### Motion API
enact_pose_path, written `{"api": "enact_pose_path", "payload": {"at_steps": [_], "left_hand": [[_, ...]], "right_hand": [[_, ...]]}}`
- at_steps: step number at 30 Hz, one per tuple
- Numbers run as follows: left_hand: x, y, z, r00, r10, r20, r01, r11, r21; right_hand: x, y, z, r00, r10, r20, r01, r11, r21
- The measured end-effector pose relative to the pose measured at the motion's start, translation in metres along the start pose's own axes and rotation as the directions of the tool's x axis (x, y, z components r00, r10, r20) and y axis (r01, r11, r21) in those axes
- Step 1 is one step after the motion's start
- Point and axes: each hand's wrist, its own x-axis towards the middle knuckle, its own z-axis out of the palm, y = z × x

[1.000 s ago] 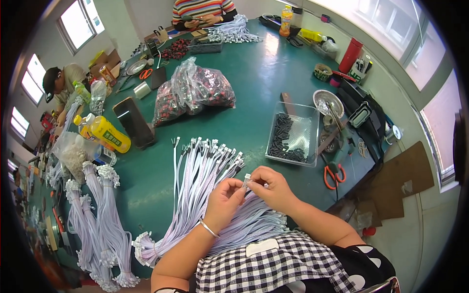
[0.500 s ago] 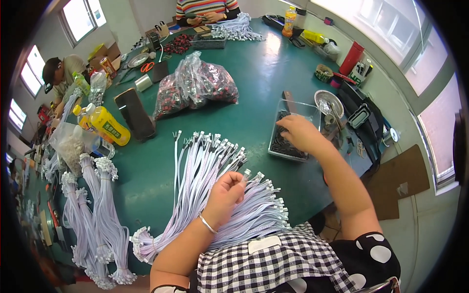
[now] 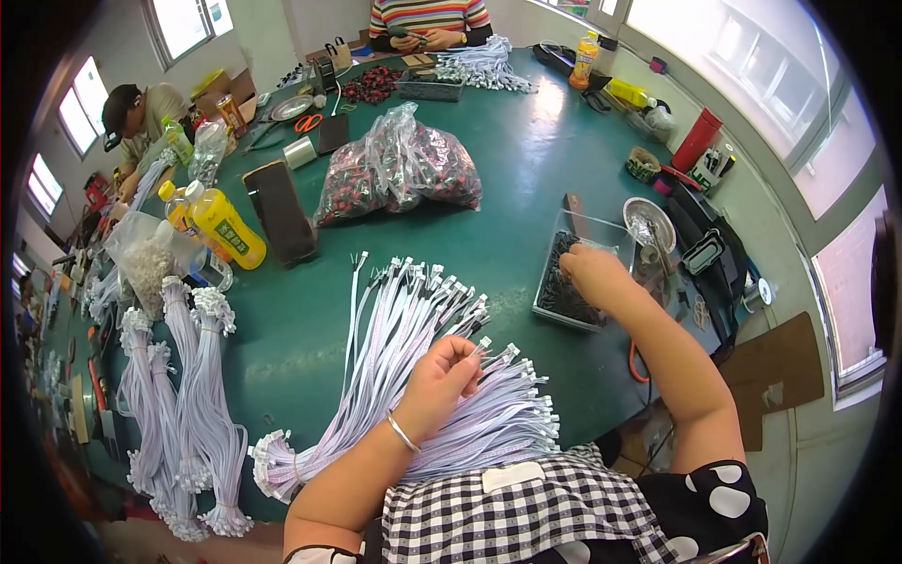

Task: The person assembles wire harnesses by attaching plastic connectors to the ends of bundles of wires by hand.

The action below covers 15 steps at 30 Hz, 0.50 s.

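Observation:
Thumb and fingers of my left hand (image 3: 438, 378) are pinched on a flat white cable, whose small white connector (image 3: 484, 345) sticks out beyond the fingertips. Beneath that hand, a fanned bundle of white ribbon cables (image 3: 376, 348) lies on the table, tied at its near left end. My right hand (image 3: 598, 276) reaches into a clear plastic box (image 3: 567, 321) of small black pieces (image 3: 562, 297). Its fingers are bent together at the pieces; what is between them is hidden.
Left on the green table (image 3: 291, 376) lie more tied cable bundles (image 3: 193, 395), yellow drink bottles (image 3: 230, 230) and a dark upright block (image 3: 282, 214). A bag of red and black parts (image 3: 404, 169) stands ahead. A metal bowl (image 3: 648, 224) sits right. Two people work beyond.
The view has shifted slightly, so the scene sits differently in the picture. My right hand stays in the box, its fingers now more closed. My left hand keeps its pinch on the cable.

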Motion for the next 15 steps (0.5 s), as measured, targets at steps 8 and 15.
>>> {"api": "enact_pose_path", "payload": {"at_steps": [8,15], "left_hand": [[0.0021,0.0015,-0.0052,0.997,-0.045,0.056,0.044,0.999,0.016],[0.0025,0.0006,-0.005,0.997,-0.049,0.053,0.048,0.999,0.015]], "right_hand": [[-0.0042,0.0113,0.0027,0.983,-0.172,-0.061,0.177,0.982,0.072],[-0.0048,0.0083,0.0056,0.984,-0.171,-0.049,0.17,0.985,-0.028]]}}
